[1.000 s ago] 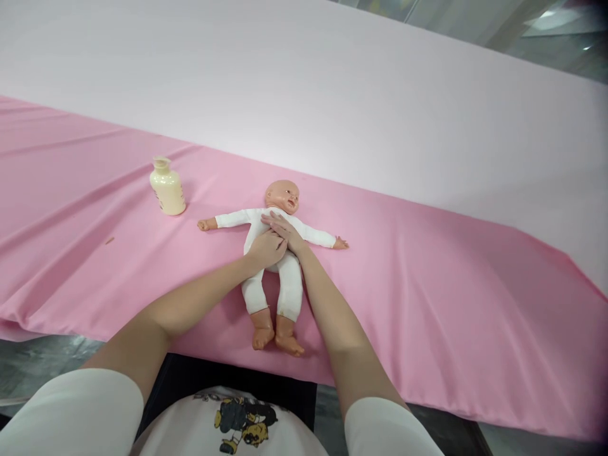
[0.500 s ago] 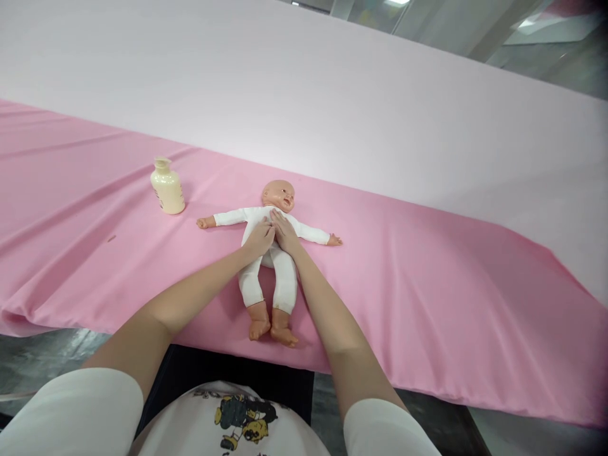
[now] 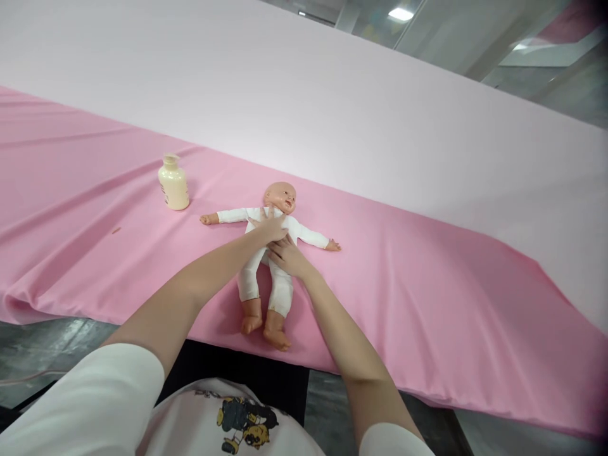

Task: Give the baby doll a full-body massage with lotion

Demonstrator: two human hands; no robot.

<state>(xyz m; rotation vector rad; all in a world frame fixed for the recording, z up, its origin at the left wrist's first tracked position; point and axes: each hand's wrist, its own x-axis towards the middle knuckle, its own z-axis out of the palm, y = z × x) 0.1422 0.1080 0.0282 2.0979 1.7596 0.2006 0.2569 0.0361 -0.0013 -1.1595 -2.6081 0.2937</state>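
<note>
With the doll [image 3: 280,286] at our twelve o'clock on the pink surface [image 3: 365,272], we'd best press evenly, left hand [image 3: 270,226] fanned across its chest, right hand [image 3: 289,256] loosely extended over its belly, neither gripping.

This was an indoor space, rather like a booth or studio, though its exact kind could not be told: a tabletop [image 3: 361,278] draped in wrinkled pink cloth [image 3: 456,316] carried a baby doll [image 3: 280,197] and a pump bottle [image 3: 175,188], a plain white backdrop [image 3: 304,95] lay behind, grey floor [image 3: 57,345] showed below, and a bright light [image 3: 400,14] glowed beyond
</note>
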